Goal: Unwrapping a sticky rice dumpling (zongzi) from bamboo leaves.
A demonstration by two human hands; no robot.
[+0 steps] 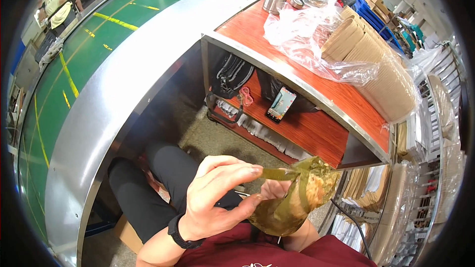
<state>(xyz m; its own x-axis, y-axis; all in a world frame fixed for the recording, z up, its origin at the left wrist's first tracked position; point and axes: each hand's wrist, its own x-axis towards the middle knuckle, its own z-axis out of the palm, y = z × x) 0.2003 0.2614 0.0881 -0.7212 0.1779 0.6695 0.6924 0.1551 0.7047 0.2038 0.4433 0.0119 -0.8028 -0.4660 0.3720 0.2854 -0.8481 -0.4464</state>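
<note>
One olive bundle (303,196) between the left hand (213,195) and the right hand (275,188), on the near side of the counter (247,24).
Head view: the right hand holds the bundle from behind, its grip mostly hidden; the left forefinger (245,173) meets the end of a strip (278,173), thumb (246,206) parted from it; whether other fingers pinch it, I cannot tell. A sharp, slanted pull could twist or tear the strip; a loose right hold could drop the bundle.

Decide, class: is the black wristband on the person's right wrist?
No, the black wristband circles the wrist of the left hand.
</note>
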